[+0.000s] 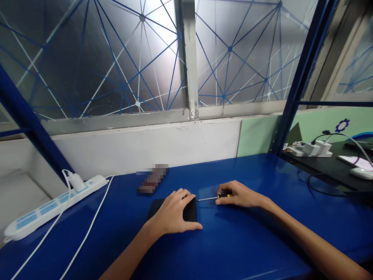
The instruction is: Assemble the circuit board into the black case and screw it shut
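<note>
A flat black rectangular box [190,211] lies on the blue table, partly covered by my left hand [174,212]. That hand spans the box, its fingers over the far edge and the thumb along the near right corner. To the right, my right hand [237,195] is closed round the black-and-yellow handle of a screwdriver [207,199]. The thin metal shaft points left, and its tip is at the box's right edge. Whether the tip touches the box or sits in it, I cannot tell. Most of the handle is hidden in my fingers.
Behind the box lies a pixelated dark oblong thing [153,179]. A white power strip [55,208] with a plug and white cables runs along the table's left side. Blue posts [305,74] rise at both sides. A second power strip [310,149] stands at right.
</note>
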{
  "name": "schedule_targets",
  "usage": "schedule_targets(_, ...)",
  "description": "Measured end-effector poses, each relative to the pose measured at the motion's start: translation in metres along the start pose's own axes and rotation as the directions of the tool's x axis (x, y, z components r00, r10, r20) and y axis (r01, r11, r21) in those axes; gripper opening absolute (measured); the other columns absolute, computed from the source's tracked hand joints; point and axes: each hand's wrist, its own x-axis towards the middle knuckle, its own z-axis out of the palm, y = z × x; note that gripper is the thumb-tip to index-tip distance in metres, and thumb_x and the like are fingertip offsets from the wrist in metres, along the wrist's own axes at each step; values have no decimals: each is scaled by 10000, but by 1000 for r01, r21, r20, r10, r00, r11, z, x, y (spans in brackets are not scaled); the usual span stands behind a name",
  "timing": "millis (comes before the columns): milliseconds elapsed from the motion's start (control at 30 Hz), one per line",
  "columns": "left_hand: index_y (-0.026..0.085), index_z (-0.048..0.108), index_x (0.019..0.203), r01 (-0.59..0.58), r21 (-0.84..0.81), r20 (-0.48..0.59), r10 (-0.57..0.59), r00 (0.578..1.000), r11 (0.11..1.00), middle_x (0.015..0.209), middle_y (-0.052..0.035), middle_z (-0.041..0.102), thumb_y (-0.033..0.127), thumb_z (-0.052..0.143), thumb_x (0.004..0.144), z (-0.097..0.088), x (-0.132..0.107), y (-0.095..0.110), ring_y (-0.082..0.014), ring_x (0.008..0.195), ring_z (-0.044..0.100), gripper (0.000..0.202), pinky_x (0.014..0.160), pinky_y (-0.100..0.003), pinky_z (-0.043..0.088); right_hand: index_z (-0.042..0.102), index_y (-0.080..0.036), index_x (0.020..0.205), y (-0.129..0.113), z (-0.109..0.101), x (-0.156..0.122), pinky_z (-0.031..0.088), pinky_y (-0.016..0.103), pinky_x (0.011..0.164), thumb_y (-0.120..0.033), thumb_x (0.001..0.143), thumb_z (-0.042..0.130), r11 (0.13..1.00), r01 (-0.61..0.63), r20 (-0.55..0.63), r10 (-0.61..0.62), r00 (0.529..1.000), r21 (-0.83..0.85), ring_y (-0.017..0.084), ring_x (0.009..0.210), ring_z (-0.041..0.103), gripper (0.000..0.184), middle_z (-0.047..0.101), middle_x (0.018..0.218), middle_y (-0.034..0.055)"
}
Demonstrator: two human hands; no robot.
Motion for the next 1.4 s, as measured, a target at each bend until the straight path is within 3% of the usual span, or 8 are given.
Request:
schedule_targets(100,198,588,1253,11,13,17,-11,1000,1000,1157,-112,619,739,648,672,0,0,0,-318,1052,563,797,950,-495,440,578,-185,858,3,2,0,322,211,552,-515,712,746,1000,-7,-40,8,999,21,112,612,463,398,547,710,-30)
schedule_targets(267,200,587,1256,7,25,29,-7,1000,1000,1169,-114,624,745,639,675,-1,0,1,-323,1064,559,798,966,-498,425,522,-186,799,7,3,0,328,209,563,-433,749,726,998,21,-44,-18,999,67,109,622,450,324,548,714,-33)
schedule_targets(467,195,578,1273,4,12,23,-4,1000,1000,1182,-115,622,755,619,686,-2,0,1,-324,1073,556,812,950,-489,433,600,-173,782,7,1,-1,294,220,526,-494,781,683,999,14,-28,-13,1000,50,105,576,417,332,539,654,-29)
schedule_targets(733,191,569,1283,-3,12,34,2,999,1000,1195,-119,620,733,628,700,-3,-1,3,-324,1085,554,798,940,-466,445,658,-152,736,5,-1,0,289,235,517,-604,894,478,1000,7,-3,-7,1000,24,103,539,414,511,544,602,-9)
schedule_targets(967,187,575,1281,9,26,27,-10,1000,1000,1204,-125,621,752,618,689,-2,0,3,-347,1109,550,820,957,-494,429,568,-178,845,8,5,1,340,212,574,-469,714,751,995,24,-74,-17,997,96,109,626,450,367,565,731,-27)
schedule_targets(1200,207,562,1299,-13,25,25,13,1000,1000,1219,-117,618,762,593,705,-3,-1,1,-335,1108,551,813,957,-472,435,622,-152,779,15,2,2,329,225,514,-582,834,587,975,8,66,-23,998,222,103,543,433,435,523,633,-25)
schedule_targets(1333,198,563,1297,-18,30,21,18,1000,999,1220,-121,615,760,592,708,-2,-1,0,-336,1109,546,815,961,-478,430,622,-142,721,11,1,2,324,233,536,-589,904,469,982,83,28,-89,996,170,103,558,417,506,544,641,-6)
schedule_targets(1400,205,567,1292,-26,24,18,26,1000,999,1211,-117,618,763,589,708,-2,-1,0,-330,1101,550,808,961,-476,431,621,-149,775,9,1,1,323,227,541,-569,877,536,982,75,18,-79,997,174,106,579,422,440,549,665,-12)
